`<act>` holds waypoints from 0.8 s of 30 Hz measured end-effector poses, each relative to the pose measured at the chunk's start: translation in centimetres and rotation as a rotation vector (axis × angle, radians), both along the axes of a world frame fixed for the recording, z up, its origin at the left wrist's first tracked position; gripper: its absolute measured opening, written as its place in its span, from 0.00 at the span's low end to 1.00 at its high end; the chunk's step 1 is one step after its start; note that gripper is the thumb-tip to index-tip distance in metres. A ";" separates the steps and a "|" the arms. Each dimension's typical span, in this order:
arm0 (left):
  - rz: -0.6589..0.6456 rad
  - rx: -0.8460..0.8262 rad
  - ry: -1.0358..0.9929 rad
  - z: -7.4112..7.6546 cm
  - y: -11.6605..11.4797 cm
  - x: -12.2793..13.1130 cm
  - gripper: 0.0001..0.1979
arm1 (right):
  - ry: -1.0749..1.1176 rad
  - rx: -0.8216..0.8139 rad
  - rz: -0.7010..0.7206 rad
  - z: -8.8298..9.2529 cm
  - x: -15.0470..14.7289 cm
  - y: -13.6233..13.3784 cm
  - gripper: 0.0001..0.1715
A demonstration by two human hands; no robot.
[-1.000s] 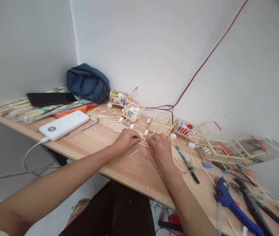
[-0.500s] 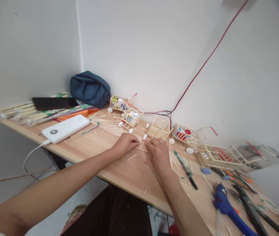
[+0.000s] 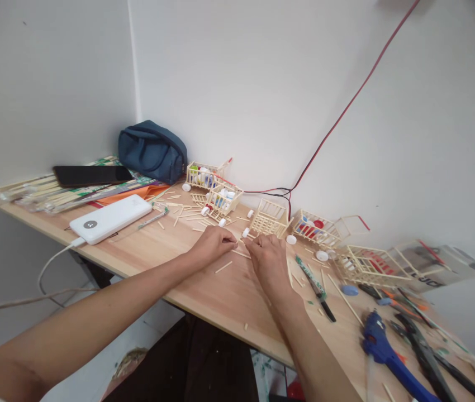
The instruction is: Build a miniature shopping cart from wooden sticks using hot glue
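Observation:
My left hand (image 3: pixel 213 245) is closed in a pinch low over the table, thumb and fingertips together. My right hand (image 3: pixel 269 262) faces it, also pinching, with only a narrow gap between the two. Whatever the fingertips hold is too small to make out. Just behind the right hand stands a small cart basket (image 3: pixel 268 216) built of thin wooden sticks. White wheels (image 3: pixel 246 232) sit close to its left side. A short loose stick (image 3: pixel 223 267) lies on the wooden table (image 3: pixel 204 290) in front of the hands.
Several finished stick carts (image 3: pixel 313 228) line the wall. At the right lie a blue glue gun (image 3: pixel 392 357), black-handled pliers (image 3: pixel 424 352) and a craft knife (image 3: pixel 316 287). Leftward are a white power bank (image 3: pixel 112 219), a phone (image 3: pixel 90 175), bundled sticks (image 3: pixel 53 195) and a blue pouch (image 3: pixel 153 151).
Both hands keep the same pinched pose in almost the same place. The whole view has shifted very slightly.

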State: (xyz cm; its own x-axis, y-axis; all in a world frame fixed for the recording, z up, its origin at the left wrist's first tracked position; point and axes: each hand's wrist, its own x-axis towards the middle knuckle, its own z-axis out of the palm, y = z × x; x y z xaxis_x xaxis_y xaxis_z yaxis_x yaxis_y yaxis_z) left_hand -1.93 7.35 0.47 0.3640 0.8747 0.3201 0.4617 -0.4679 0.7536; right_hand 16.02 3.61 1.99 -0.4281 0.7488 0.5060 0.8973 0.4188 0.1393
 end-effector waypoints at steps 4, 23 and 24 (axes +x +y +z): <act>0.008 -0.004 0.009 0.2 -0.1 0.0 0.08 | 0.001 -0.004 -0.008 0.1 -0.1 0.1 0.11; -0.003 0.006 -0.005 -0.1 0.0 -0.1 0.08 | 0.022 0.029 0.019 -0.1 -0.1 0.1 0.12; -0.002 0.006 -0.005 -0.1 0.0 -0.1 0.08 | 0.021 0.035 0.020 -0.1 -0.1 0.2 0.12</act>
State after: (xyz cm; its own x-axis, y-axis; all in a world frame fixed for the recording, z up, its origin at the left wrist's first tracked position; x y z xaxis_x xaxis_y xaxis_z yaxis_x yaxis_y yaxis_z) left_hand -2.03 7.36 0.35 0.3642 0.8720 0.3270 0.4567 -0.4732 0.7533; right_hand 15.95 3.79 1.89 -0.4319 0.7221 0.5405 0.8916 0.4321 0.1352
